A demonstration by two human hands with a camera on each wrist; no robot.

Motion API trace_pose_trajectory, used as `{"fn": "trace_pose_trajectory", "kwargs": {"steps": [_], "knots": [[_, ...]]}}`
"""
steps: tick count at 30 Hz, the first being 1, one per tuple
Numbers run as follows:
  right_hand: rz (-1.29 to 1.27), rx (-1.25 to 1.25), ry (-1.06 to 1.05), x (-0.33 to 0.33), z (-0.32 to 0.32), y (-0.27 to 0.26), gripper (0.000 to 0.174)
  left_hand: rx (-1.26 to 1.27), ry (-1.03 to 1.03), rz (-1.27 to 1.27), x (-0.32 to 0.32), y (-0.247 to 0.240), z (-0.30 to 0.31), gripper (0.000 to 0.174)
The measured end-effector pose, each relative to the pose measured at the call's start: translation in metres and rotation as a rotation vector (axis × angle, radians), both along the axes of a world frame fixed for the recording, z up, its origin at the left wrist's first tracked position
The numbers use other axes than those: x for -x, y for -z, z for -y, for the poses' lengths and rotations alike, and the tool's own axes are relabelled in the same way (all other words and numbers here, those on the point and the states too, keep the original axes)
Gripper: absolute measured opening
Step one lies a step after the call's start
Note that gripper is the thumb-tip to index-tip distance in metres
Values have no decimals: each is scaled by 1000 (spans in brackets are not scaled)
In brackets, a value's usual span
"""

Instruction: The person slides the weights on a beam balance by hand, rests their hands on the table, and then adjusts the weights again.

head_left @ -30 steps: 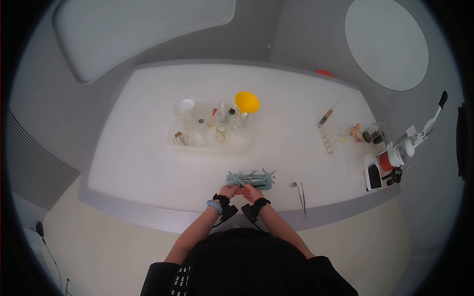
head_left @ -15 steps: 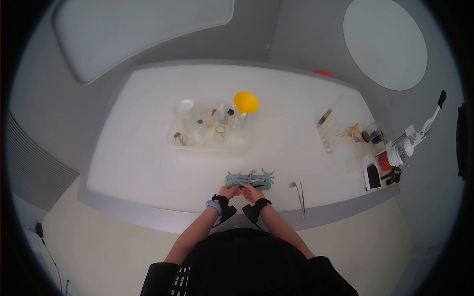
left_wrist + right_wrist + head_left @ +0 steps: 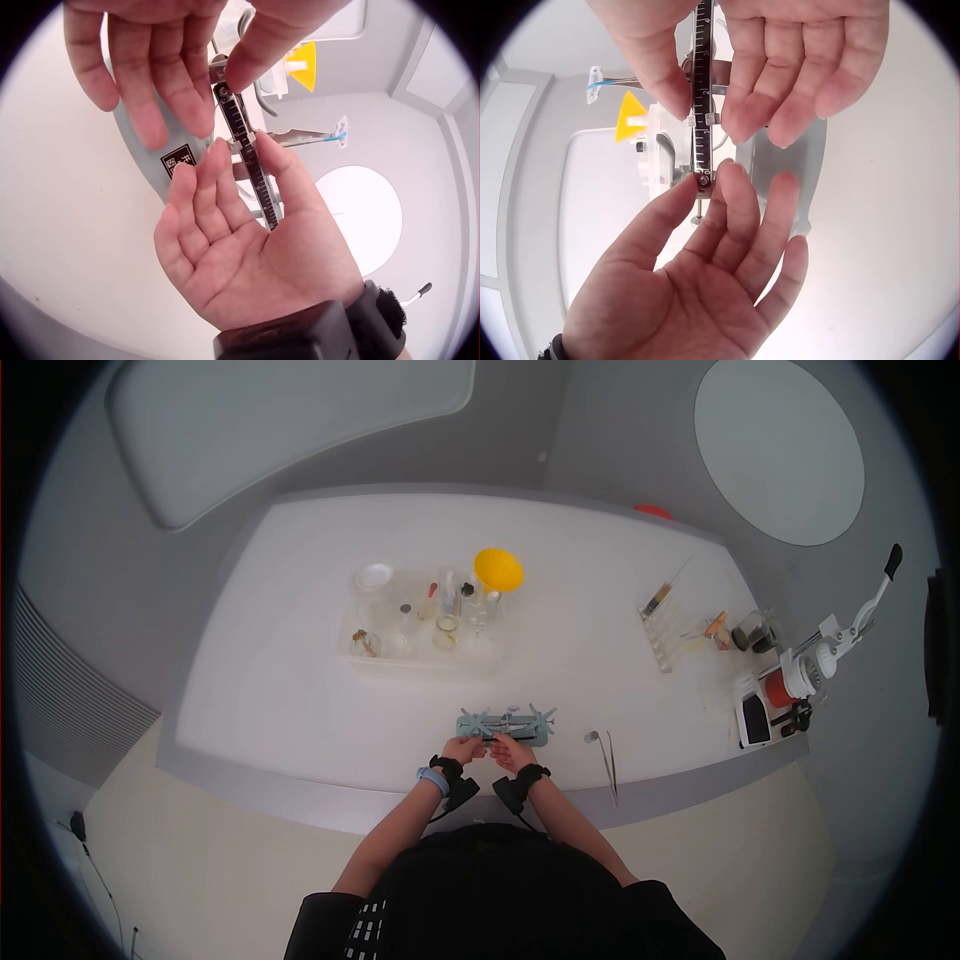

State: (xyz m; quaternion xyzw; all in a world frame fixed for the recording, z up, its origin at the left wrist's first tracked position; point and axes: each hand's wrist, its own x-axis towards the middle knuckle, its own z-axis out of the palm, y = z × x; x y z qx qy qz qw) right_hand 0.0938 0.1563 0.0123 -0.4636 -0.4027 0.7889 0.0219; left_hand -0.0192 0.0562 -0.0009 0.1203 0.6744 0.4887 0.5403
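A grey-green tray balance (image 3: 539, 736) with two cross-shaped pan supports stands near the table's front edge. Along its front runs a black graduated beam (image 3: 703, 82) with white marks. My left hand (image 3: 682, 300) has its thumb and index finger pinched at the beam's zero end. Between the thumb and index finger of my right hand (image 3: 247, 262) is the small silver rider (image 3: 703, 119), a short way along the beam. The other fingers of both hands are spread loosely, palms partly turned up. A dark label (image 3: 178, 161) shows on the balance's base.
Behind the balance stands a clear plastic bin (image 3: 425, 669) with glassware and a yellow funnel (image 3: 498, 569). Tweezers (image 3: 609, 765) lie to the right. Farther right are a tube rack (image 3: 656, 640), jars and a white lever press (image 3: 800, 673).
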Motion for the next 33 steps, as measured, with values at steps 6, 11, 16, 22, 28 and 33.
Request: {"fn": "trace_pose_trajectory", "kwargs": {"steps": [6,11,16,22,28,33], "knots": [[2,0,2,-1,0,-3,40,-5,-18,11,-1,-1,0,34],[-3,7,-3,-1,0,-2,41,-12,-16,22,0,-1,0,34],[-4,2,-13,-2,0,-1,42,-21,-21,17,1,0,0,35],[-1,0,-6,-2,-1,0,40,-10,-22,13,0,-1,0,35],[-4,-1,-2,-3,0,-2,40,-18,-19,11,0,-1,0,34],[-2,-1,-6,-3,-1,-1,40,-17,-25,15,0,-2,0,34]]}}
